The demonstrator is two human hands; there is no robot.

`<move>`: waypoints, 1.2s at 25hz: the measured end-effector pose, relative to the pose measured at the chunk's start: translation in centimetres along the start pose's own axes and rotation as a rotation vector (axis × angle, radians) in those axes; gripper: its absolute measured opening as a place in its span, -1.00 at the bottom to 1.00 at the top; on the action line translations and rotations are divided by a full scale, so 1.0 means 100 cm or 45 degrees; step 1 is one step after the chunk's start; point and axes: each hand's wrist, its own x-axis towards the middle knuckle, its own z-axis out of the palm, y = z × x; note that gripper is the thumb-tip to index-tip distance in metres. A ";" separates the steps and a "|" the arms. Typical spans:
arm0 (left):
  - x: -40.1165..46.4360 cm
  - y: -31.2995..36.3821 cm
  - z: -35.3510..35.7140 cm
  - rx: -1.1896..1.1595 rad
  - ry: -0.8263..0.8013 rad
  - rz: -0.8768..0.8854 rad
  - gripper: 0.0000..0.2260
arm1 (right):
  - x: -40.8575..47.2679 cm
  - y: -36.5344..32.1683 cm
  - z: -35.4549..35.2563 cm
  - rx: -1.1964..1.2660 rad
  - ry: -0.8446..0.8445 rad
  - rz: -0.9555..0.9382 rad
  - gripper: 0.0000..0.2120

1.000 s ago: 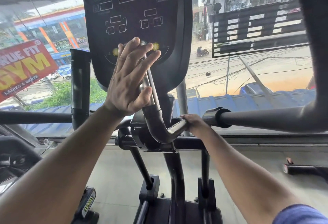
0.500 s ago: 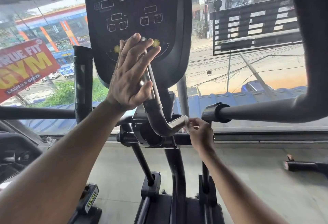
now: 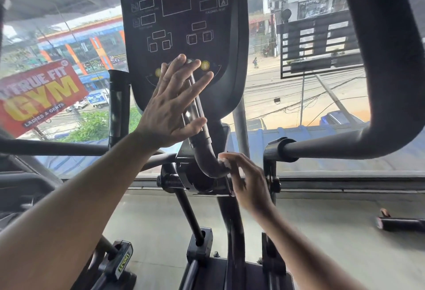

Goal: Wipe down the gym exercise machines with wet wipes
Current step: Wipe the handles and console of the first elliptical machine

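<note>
A black elliptical machine fills the view, its console straight ahead. A curved grey handle rises in front of the console. My left hand lies flat against the upright part of that handle, fingers straight and spread, thumb across the bar. My right hand is at the handle's lower bend. Its fingertips pinch a small white wet wipe against the bar; most of the wipe is hidden by the fingers.
A thick black swing arm curves down on the right to a horizontal bar. A black pole stands left of the console. Behind is a large window onto a street. Below are the machine's frame and a grey floor.
My right hand has come off the handle's lower end, dropped a little and turned, fingertips now at the bend. My left hand keeps its place on the upright bar.
</note>
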 end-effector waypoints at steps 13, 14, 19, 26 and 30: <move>0.001 0.012 -0.027 0.231 -0.203 -0.027 -0.25 | 0.098 -0.001 -0.010 0.086 -1.158 0.594 -0.78; 0.001 0.012 -0.027 0.235 -0.210 -0.026 -0.26 | 0.105 -0.013 -0.006 0.198 -1.275 0.613 -0.82; 0.000 0.012 -0.027 0.274 -0.233 -0.040 -0.26 | 0.123 -0.031 0.002 1.011 -1.487 0.830 -0.83; 0.001 0.010 -0.029 0.302 -0.270 -0.013 -0.27 | 0.126 -0.049 -0.007 0.628 -1.731 0.725 -0.70; 0.001 0.012 -0.032 0.269 -0.285 -0.015 -0.29 | 0.121 -0.057 -0.009 -0.262 -1.539 0.458 -0.66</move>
